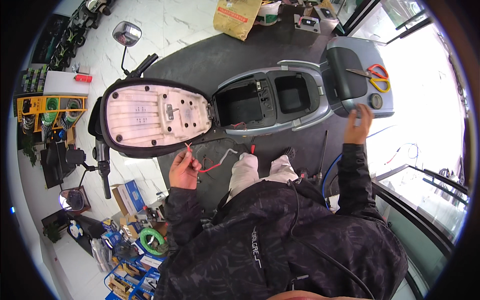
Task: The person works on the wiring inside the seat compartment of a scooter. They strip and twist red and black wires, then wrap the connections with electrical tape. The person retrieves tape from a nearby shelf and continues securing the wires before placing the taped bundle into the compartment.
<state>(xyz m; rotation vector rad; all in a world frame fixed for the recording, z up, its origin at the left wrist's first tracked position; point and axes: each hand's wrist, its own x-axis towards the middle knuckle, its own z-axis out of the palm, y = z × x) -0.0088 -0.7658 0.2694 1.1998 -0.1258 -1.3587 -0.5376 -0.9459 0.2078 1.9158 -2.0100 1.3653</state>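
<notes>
My left hand [184, 170] pinches a red wire [210, 167] near its split end, just below the scooter's upturned seat [150, 118]. The seat is hinged open beside two black storage wells [237, 107]. My right hand [359, 125] is at the near edge of the grey rear box [362, 50], its fingers curled around something small that I cannot make out. Orange-and-yellow scissors [381, 82] and a dark tape roll [375, 101] lie on that box, the roll just beside my right fingertips.
Mirrors [126, 33] and handlebar grips [105, 180] stick out at left. Boxes and parts [127, 200] crowd the lower left, near a yellow rack [45, 105]. A paper sack [230, 17] stands at the top. A glass door frame [425, 200] is at right; a blue hose [330, 172] runs beside me.
</notes>
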